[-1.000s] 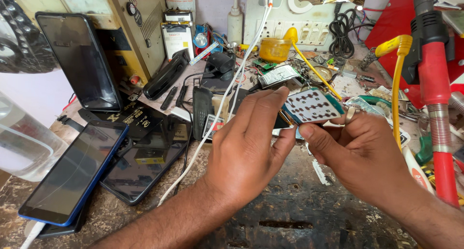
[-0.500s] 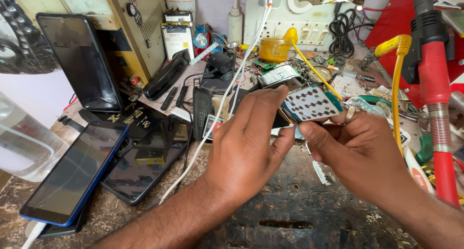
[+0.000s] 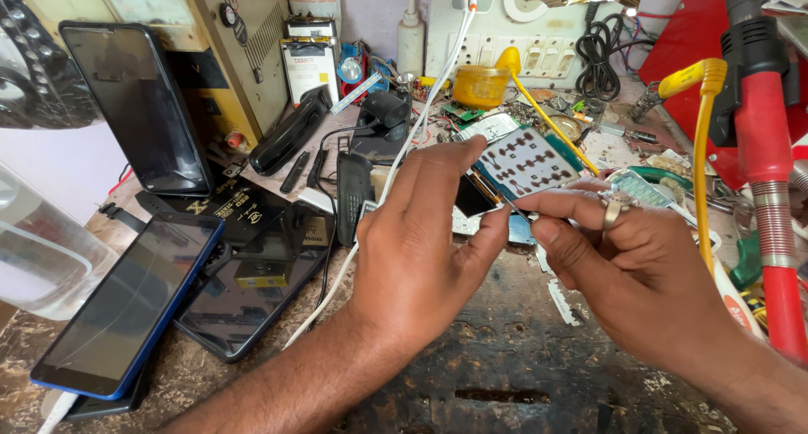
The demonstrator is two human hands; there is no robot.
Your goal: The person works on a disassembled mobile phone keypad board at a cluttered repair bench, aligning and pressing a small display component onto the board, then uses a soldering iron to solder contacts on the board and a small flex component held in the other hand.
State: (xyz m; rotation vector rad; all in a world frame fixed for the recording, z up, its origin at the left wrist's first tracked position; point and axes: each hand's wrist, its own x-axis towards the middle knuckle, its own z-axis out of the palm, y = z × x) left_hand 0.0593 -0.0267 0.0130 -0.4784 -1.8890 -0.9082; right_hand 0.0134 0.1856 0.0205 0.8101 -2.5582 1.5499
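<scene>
- A blue-edged phone (image 3: 126, 303) is lying screen-up at the far left of the keypad board, with a darker phone (image 3: 252, 303) partly under it; both are lying flat on the tabletop (image 3: 522, 358), seemingly parked out of the working area.
- A third phone (image 3: 139, 106) is leaning upright behind them, farther left of the board, probably so its glass stays off the clutter.
- A white cable (image 3: 404, 139) is running down just left of the board and passing behind the wrist.
- The left hand (image 3: 421, 257) is gripping the keypad board (image 3: 526, 160) from its left side, thumb and fingers clamped on its lower edge, likely to keep it raised and steady above the tabletop with the contact face toward the camera.
- The right hand (image 3: 640, 274) is meeting the board from below right, its grip pinched together at the board's lower edge; what it is pinching is too small to tell.
- A red hot-air tool (image 3: 762, 148) is standing well right of the board, upright and within reach.
</scene>
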